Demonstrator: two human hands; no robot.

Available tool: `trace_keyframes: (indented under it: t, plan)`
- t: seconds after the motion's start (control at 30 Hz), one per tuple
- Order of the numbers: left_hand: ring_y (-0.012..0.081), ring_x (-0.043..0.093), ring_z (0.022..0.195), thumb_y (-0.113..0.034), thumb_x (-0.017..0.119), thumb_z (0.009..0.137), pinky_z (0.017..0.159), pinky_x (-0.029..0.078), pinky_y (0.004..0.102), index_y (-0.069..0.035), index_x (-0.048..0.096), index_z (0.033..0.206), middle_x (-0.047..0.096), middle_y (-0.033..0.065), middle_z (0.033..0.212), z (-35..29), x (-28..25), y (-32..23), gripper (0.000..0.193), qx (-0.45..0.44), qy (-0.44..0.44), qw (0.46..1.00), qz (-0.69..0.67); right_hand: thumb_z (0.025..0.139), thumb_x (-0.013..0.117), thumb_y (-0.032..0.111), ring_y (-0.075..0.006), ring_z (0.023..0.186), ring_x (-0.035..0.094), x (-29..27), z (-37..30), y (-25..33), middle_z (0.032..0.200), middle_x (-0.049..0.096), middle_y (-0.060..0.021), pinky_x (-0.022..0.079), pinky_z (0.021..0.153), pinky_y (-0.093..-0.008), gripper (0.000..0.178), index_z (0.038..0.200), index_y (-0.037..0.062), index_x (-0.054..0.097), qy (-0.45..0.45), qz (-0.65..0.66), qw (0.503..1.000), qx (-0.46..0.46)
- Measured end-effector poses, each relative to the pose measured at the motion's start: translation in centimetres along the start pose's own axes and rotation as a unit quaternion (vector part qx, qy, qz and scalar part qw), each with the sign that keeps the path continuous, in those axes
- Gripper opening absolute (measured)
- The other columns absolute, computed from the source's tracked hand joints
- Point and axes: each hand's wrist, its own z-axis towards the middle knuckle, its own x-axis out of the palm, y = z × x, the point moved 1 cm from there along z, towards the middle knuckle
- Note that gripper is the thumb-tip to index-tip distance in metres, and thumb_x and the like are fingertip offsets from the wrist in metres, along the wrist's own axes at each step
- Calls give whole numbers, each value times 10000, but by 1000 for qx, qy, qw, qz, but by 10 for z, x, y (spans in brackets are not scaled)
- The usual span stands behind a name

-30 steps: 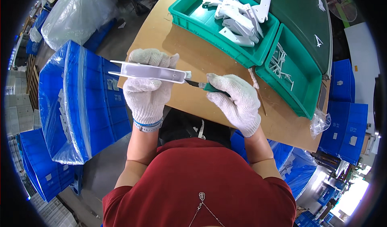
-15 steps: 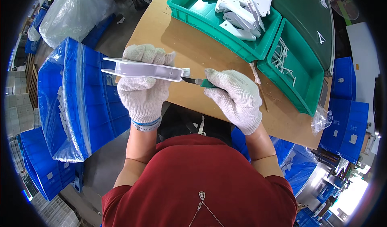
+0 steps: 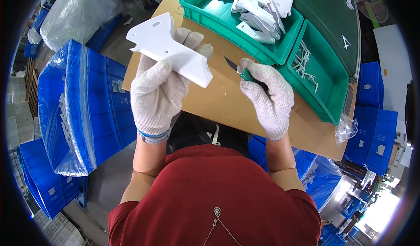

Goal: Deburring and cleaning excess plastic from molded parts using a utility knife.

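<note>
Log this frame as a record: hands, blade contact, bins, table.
Left hand: gloved, holding white part, broad face with holes showing
Right hand: gloved, holding green knife, blade out
Blade contact: none; apart from white part
Left bin: green, with a pile of white pieces
Right bin: green, with thin white sticks
Table: brown top, under both bins

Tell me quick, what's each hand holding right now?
Left hand: holding a white part between thumb and fingers.
Right hand: closed on a green-handled knife, blade apart from the part.
</note>
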Motion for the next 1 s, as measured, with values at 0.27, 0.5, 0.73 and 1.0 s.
trace_keyframes:
  t: [0.27,0.5,0.73,1.0]
  plan:
    - [420,638,1226,-199,602,1046,971,634,424,72,379,1432,575,309,1337,-6,-19,7,523,-51,-63,995,-61,790,816,54,-261,860,716,-1,9,12,1053,762,-144,563,788,-347,364,1139,5,721,9,-2,996,-85]
    - [391,689,1148,-242,556,1074,881,672,349,76,425,1403,621,301,1278,-10,-21,9,476,-95,-56,989,-103,710,892,137,-308,821,730,3,22,18,960,762,-137,577,736,-389,428,1095,31,738,29,-83,981,-171]
    - [347,708,1126,-260,542,1082,844,680,334,73,459,1378,646,288,1244,-12,-21,7,453,-93,-47,990,-96,697,901,143,-311,822,733,2,24,22,951,763,-119,577,731,-394,429,1087,57,745,38,-93,980,-171]
    - [332,710,1124,-257,536,1085,841,681,331,66,457,1377,649,284,1234,-11,-16,7,443,-84,-77,989,-97,693,902,170,-306,844,737,-1,19,17,1004,774,-100,577,743,-397,438,1082,70,728,61,-105,978,-169]
